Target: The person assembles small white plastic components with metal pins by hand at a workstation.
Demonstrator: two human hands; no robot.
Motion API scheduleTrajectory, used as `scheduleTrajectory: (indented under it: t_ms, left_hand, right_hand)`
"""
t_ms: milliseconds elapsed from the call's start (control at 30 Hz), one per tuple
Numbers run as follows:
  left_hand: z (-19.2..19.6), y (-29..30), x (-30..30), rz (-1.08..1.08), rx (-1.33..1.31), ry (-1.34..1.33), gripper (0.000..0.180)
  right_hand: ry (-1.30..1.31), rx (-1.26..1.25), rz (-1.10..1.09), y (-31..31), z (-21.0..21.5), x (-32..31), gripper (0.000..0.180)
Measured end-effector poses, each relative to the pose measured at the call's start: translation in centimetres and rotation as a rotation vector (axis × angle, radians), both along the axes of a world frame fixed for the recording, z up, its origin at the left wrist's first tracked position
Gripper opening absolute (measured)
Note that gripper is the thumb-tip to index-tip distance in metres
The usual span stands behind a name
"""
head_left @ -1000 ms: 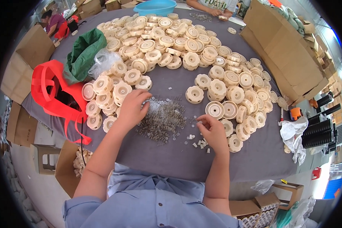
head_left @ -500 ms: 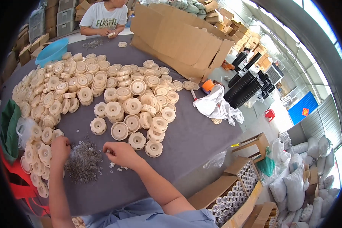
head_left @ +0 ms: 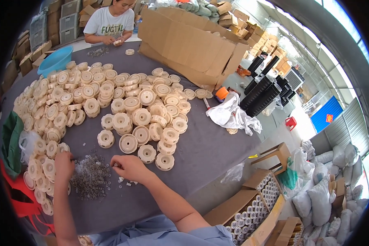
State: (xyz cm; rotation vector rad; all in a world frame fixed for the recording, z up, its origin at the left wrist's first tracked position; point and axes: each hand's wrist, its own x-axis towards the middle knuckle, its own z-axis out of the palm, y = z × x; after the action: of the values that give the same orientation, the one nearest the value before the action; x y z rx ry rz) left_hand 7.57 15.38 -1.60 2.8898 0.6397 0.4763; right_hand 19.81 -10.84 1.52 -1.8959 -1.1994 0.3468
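Observation:
My left hand rests at the left edge of a heap of small grey metal rings on the grey table, fingers curled into the heap. My right hand sits just right of the heap, fingertips pinched on something small that I cannot make out. A few tiny white bits lie under it. Several cream plastic round wheels stand right beyond my hands, and many more spread across the table's left and far side.
A person in a white shirt works at the far edge beside a blue basin. A large flattened cardboard box leans at the back right. White cloth lies at the right edge; green and red bags on the left; open cartons below.
The view has swung to the right, showing more of the room. Both hands stay at the ring heap, the left at its edge and the right pinching beside it.

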Motion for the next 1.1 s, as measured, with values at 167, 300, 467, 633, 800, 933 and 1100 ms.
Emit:
scheduleTrajectory:
  t_ms: [167,300,467,633,800,933,1100]
  left_hand:
    - [0.8,-0.4,-0.1,0.006,-0.037,-0.003,0.008]
    - [1.5,-0.8,-0.7,0.041,-0.109,-0.139,0.010]
    - [2.5,-3.3,-1.0,0.009,-0.258,-0.392,0.013]
    - [2.1,-5.1,-2.2,0.019,-1.198,-0.639,0.021]
    - [2.3,-8.6,-1.3,-0.028,-1.437,-0.946,0.021]
    - [2.1,-9.6,-1.7,-0.130,-1.441,-0.813,0.017]
    - [2.0,-11.0,-1.8,-0.216,-1.514,-0.705,0.021]
  right_hand:
    - [-0.006,-0.009,0.001,0.0,-0.1,0.0,0.013]
    - [0.018,-0.036,0.017,0.1,0.3,-0.2,0.013]
    - [0.073,0.006,0.062,0.1,-0.4,0.0,0.012]
    - [0.281,0.036,0.108,0.5,-0.1,-0.2,0.012]
    - [0.390,0.073,0.142,0.8,-0.2,-0.3,0.011]
    - [0.449,0.073,0.144,1.1,-0.4,-0.5,0.013]
    - [0.807,0.283,0.176,1.6,-0.5,-1.7,0.013]
